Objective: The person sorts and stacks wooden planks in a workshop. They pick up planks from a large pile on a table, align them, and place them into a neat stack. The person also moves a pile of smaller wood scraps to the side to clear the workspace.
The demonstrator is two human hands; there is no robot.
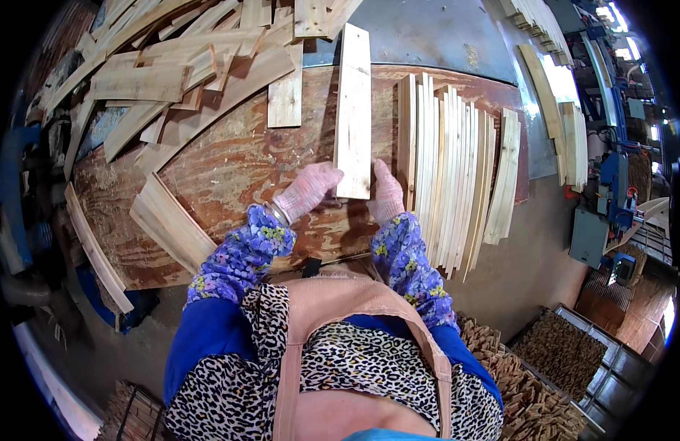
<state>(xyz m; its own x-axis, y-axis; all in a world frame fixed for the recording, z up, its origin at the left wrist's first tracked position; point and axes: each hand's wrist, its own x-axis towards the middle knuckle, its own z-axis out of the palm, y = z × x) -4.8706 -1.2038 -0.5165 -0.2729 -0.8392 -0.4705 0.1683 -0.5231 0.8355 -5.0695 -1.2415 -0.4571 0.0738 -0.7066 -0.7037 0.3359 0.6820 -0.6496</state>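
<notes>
A pale wooden board (354,110) points away from me over the middle of the worktable, its near end between my hands. My left hand (310,191), in a pinkish knit glove, is closed on the board's left edge near that end. On the other side my right hand (386,192), gloved alike, has its fingers up along the right edge; whether they press on the wood is hard to make out. Just right of it stands a row of narrow boards (446,169) lined up side by side. A shorter board (284,95) lies to the left.
A loose heap of boards (208,73) covers the table's far left. Several boards (171,220) lie at the near left. The worn plywood top (230,169) meets a grey metal sheet (435,37) at the back. Blue machinery (612,176) stands right; wood-piece piles (560,353) sit lower right.
</notes>
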